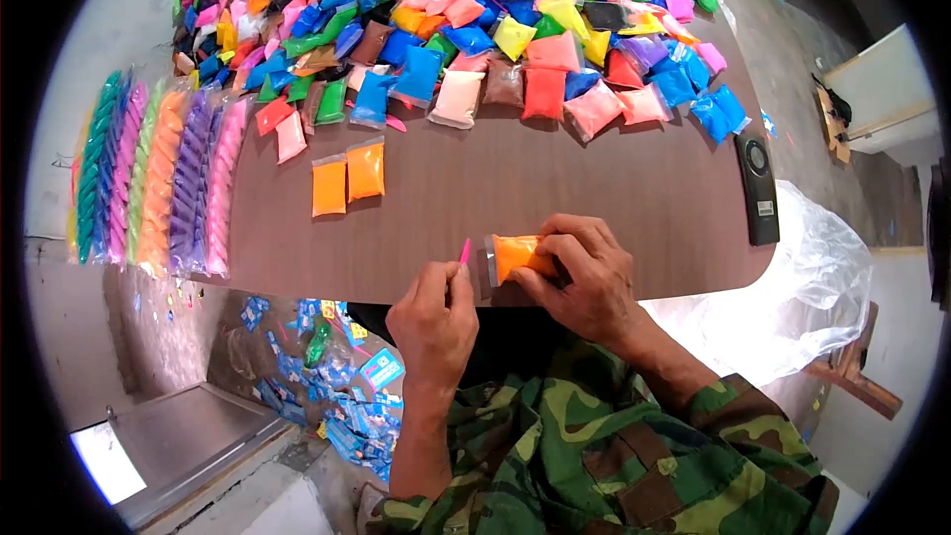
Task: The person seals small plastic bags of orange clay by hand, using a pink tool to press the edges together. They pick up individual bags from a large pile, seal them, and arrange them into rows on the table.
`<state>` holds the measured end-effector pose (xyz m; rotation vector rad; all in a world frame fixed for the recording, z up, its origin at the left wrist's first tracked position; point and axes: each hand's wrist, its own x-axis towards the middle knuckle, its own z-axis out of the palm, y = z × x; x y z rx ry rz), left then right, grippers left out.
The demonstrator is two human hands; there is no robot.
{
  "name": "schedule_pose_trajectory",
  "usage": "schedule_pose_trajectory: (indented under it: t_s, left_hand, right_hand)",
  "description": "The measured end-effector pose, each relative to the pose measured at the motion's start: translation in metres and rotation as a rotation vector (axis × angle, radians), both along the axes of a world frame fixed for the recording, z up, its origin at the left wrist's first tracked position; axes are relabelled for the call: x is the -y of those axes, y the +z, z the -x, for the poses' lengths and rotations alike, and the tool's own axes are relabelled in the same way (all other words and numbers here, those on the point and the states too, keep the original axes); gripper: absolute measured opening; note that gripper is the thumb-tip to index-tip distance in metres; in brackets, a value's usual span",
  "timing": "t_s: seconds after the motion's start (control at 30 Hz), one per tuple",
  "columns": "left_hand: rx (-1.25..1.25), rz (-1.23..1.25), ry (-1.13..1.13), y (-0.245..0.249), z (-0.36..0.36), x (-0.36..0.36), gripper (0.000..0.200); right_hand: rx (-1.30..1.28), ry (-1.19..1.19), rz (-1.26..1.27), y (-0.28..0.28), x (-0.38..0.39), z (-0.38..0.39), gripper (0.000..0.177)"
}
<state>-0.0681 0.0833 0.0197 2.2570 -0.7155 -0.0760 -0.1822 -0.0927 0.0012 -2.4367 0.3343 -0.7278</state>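
Note:
Near the table's front edge, my left hand (436, 312) is closed around a small pink stick (465, 252), whose tip points up. Just to the right, my right hand (586, 277) grips an orange packet (517, 258) between thumb and fingers, its clear end facing the stick. Stick and packet are apart. Two more orange packets, one (329, 186) slightly left of the other (366, 170), lie flat on the table further up and to the left.
A large heap of coloured packets (545, 54) covers the table's far side. Bagged twisted coloured strands (158, 178) lie at the left. A black device (758, 188) rests at the right edge of the brown table (446, 168). Blue packaging (362, 426) is on the floor.

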Motion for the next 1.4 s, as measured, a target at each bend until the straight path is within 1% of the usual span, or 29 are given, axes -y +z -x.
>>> schedule_pose_trajectory:
  t_s: [0.1,0.17,0.2,0.27,0.33,0.47,0.57,0.67,0.8,0.83,0.93,1.03,1.13,1.17,1.27,1.4]
  left_hand:
    - [-0.048,0.092,-0.032,0.010,0.014,0.006,0.009]
    - [-0.048,0.119,-0.078,0.006,0.024,0.009,0.009]
    - [-0.027,0.094,-0.096,-0.001,0.025,0.010,0.009]
    - [0.007,0.009,-0.073,-0.007,0.018,0.007,0.010]
    - [0.020,-0.026,-0.031,-0.009,0.006,0.002,0.009]
    - [-0.047,0.039,-0.008,0.002,0.007,0.001,0.009]
    - [-0.074,0.143,-0.022,0.004,0.024,0.007,0.010]
    - [0.012,0.043,-0.102,-0.007,0.024,0.007,0.010]
    - [0.073,-0.072,-0.064,-0.008,0.006,0.001,0.011]
    - [0.016,-0.060,-0.042,-0.003,0.004,0.000,0.011]
    - [-0.005,0.045,-0.034,0.004,0.009,0.003,0.011]
    - [-0.030,0.161,-0.109,0.001,0.024,0.011,0.011]
    - [0.013,0.090,-0.133,-0.006,0.019,0.014,0.011]
    - [-0.015,0.069,-0.124,-0.004,0.014,0.014,0.010]
    - [0.048,-0.005,-0.068,-0.006,0.002,0.010,0.009]
    - [-0.043,0.090,-0.069,0.012,0.006,0.012,0.008]
  right_hand:
    - [-0.012,-0.021,0.013,0.001,-0.001,0.002,0.037]
    - [-0.011,-0.015,0.029,0.002,-0.001,0.001,0.036]
    - [-0.014,-0.006,0.034,0.001,-0.001,0.001,0.036]
    - [-0.019,0.003,0.038,0.002,0.000,0.000,0.034]
    - [-0.027,0.001,0.034,0.003,0.000,0.001,0.032]
    - [-0.020,-0.005,0.034,0.002,-0.002,-0.001,0.030]
    - [-0.017,-0.022,0.032,0.002,-0.002,0.001,0.029]
    - [-0.014,-0.011,0.031,0.002,-0.002,0.000,0.027]
    - [-0.019,-0.004,0.016,0.002,-0.003,0.002,0.026]
    - [-0.012,-0.003,0.011,0.002,-0.004,0.000,0.026]
    - [-0.011,-0.008,0.014,0.003,-0.004,0.001,0.026]
    - [0.009,-0.026,0.020,0.003,-0.004,0.000,0.027]
    - [0.019,-0.039,0.024,0.002,-0.004,-0.001,0.026]
    - [0.014,-0.038,0.020,0.003,-0.003,-0.001,0.026]
    - [0.008,-0.033,0.011,0.004,-0.005,-0.002,0.027]
    - [0.004,-0.035,0.014,0.002,-0.004,0.000,0.027]
